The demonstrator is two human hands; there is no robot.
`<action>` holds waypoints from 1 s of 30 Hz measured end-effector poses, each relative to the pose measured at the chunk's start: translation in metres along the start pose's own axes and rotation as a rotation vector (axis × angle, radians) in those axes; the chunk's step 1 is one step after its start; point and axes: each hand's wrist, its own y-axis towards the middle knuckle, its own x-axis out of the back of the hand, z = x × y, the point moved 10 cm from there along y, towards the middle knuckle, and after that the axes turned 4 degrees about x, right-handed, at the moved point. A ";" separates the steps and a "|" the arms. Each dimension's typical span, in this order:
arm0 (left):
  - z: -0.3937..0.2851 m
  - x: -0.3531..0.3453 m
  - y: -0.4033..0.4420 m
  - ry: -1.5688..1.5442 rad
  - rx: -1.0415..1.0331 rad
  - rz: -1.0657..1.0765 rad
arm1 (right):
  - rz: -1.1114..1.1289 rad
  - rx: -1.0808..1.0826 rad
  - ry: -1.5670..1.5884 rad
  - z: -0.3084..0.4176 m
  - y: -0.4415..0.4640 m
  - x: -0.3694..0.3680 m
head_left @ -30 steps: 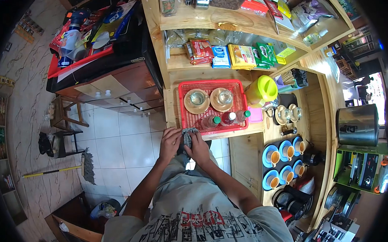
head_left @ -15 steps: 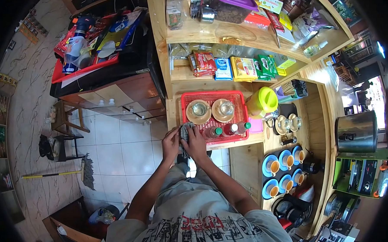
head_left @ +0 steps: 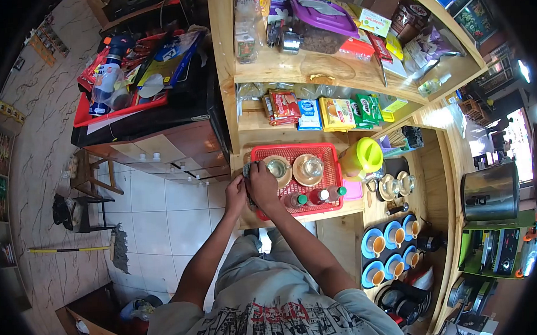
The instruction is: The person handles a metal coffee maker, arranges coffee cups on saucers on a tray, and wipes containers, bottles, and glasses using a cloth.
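At the left edge of a red plastic basket tray (head_left: 294, 148) on the wooden counter, my right hand (head_left: 261, 187) is closed on a grey cloth (head_left: 247, 168). My left hand (head_left: 236, 194) is beside it, fingers bent in at the lower part of the cloth; the cloth is mostly covered by my hands. Close to my right fingers, inside the tray, stands a clear glass cup (head_left: 276, 166) on a saucer. A second glass cup (head_left: 311, 167) on a saucer is to its right. Small bottles (head_left: 295, 200) with green and white caps line the tray's front.
A yellow-green pitcher (head_left: 364, 157) stands right of the tray. Further right, several orange cups on blue saucers (head_left: 372, 241) rest on a dark mat. Shelves above hold sachets (head_left: 338, 113) and a purple-lidded tub (head_left: 325, 15). A black cabinet (head_left: 159, 133) is at left.
Both hands and the cloth have moved up along the tray's left side, away from my body. My right hand is now beside the left glass cup. The view has shifted slightly.
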 end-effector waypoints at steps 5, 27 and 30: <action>-0.012 -0.005 0.019 -0.132 0.088 0.068 | 0.019 0.005 -0.077 -0.011 0.027 -0.020; -0.101 -0.048 0.035 0.341 -0.200 0.097 | 0.129 -0.045 -0.011 -0.054 0.080 -0.013; -0.118 -0.066 0.044 0.340 -0.231 0.152 | 0.105 -0.106 0.035 -0.072 0.083 0.001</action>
